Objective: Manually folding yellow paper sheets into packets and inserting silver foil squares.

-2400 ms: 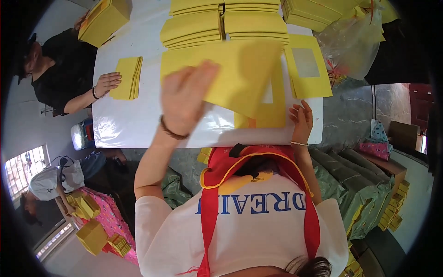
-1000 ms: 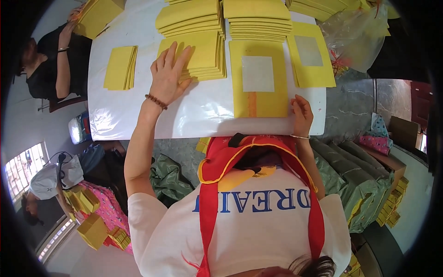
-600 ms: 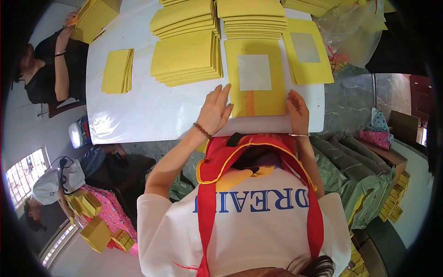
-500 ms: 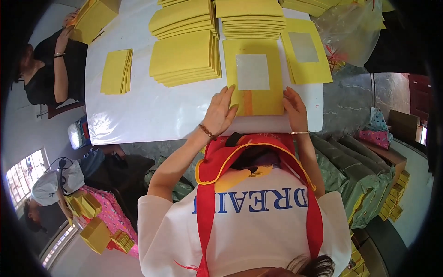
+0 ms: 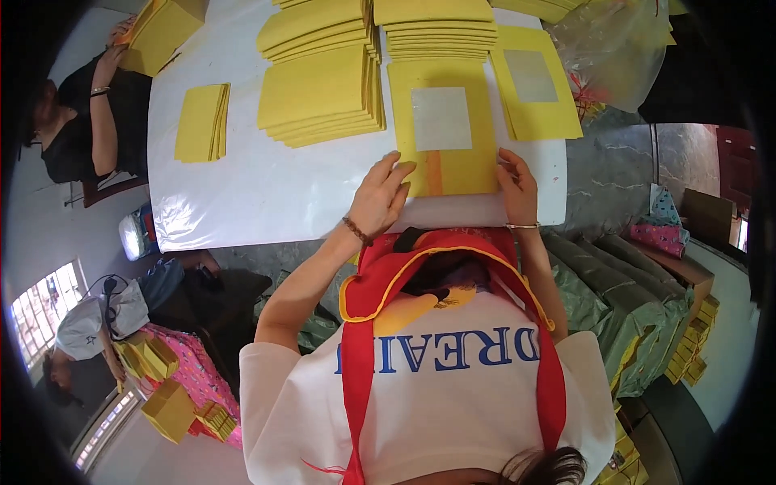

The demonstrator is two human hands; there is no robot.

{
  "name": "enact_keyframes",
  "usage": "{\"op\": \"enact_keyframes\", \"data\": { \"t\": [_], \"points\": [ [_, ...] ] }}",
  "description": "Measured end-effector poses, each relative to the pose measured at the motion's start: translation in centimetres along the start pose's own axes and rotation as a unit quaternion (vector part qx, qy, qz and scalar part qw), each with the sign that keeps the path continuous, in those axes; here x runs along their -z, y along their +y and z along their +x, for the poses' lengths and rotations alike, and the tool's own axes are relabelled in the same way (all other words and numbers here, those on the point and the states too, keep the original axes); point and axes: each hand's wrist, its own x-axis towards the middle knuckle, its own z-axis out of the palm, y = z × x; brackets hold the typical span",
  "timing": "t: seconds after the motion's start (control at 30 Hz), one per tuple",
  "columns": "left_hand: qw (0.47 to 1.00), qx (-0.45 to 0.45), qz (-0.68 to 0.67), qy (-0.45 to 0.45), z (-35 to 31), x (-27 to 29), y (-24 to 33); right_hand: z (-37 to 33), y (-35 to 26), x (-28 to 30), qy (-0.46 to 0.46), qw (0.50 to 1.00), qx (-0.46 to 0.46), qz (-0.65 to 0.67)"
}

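Observation:
Right in front of me on the table lies a yellow paper stack (image 5: pixel 404 97), its top sheet bearing a silvery-grey square patch (image 5: pixel 441 119) and a narrow orange strip (image 5: pixel 434 173) below it. My left hand (image 5: pixel 383 194) is at the stack's lower left edge, fingers extended and the thumb side toward the paper. At the lower right edge is my right hand (image 5: pixel 517 187), its fingers loosely bent and apart. Neither hand grips the stack. Whether the fingertips touch its sides is hard to tell.
Folded yellow paper piles (image 5: pixel 317 93) stand left of and behind the stack. Another patched yellow sheet (image 5: pixel 558 113) lies at right, beside a clear plastic bag (image 5: pixel 618 52). A small yellow bundle (image 5: pixel 200 121) lies farther left. A co-worker's hand (image 5: pixel 111 61) holds yellow paper at the table's left.
My left hand has drawn slightly left, away from the stack's edge. The right hand stays by the right edge. The whole view has shifted a little.

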Motion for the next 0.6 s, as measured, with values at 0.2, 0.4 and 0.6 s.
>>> {"op": "enact_keyframes", "data": {
  "t": [0.2, 0.4, 0.6],
  "points": [
    [0.986, -0.106, 0.125, 0.009, -0.2, 0.3, 0.4, -0.2, -0.2, -0.5, -0.007, 1.0, 0.006, 0.011],
    [0.976, -0.17, 0.132, -0.021, 0.0, -0.4, 0.3, -0.1, -0.2, -0.4, -0.002, 1.0, 0.006, -0.02],
    [0.97, -0.19, 0.152, -0.008, 0.2, -0.7, -0.5, -0.3, -1.0, -0.6, -0.001, 0.957, 0.215, -0.196]
  ]
}}
